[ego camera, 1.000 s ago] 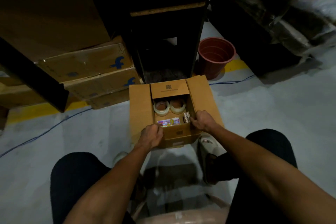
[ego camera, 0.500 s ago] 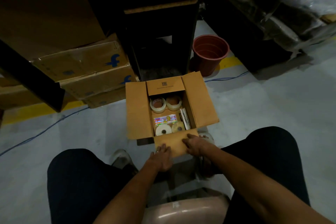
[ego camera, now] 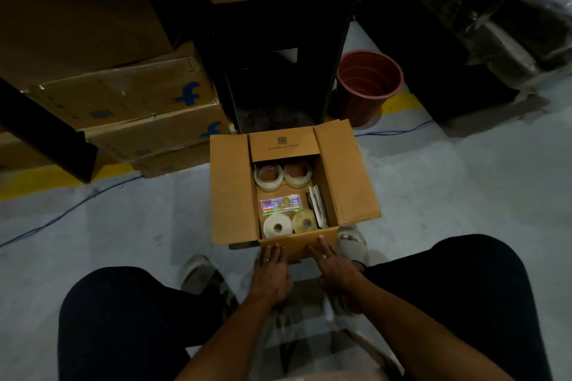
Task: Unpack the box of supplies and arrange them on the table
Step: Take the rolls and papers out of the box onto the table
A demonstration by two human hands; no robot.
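An open cardboard box [ego camera: 230, 182] stands on the floor in front of my knees, all flaps folded outward. Inside lie two clear tape rolls [ego camera: 268, 176] at the back, a colourful pack of pens [ego camera: 280, 203] in the middle, a white tape roll [ego camera: 277, 226] and a yellowish roll [ego camera: 305, 221] at the front, and a dark-and-white packet [ego camera: 317, 206] upright along the right wall. My left hand [ego camera: 272, 272] and my right hand [ego camera: 332, 266] press flat on the near flap, fingers spread, holding nothing.
Stacked cardboard boxes [ego camera: 123, 102] stand at the left, a dark shelf unit [ego camera: 278, 56] behind the box, and a red-brown bucket [ego camera: 368, 83] to its right. A blue cable [ego camera: 62, 216] runs across the grey floor. My feet flank the box.
My hands pulled the near flap open and pushed it down toward me, uncovering the two front rolls. Both hands now lie flat on the folded-out flap.
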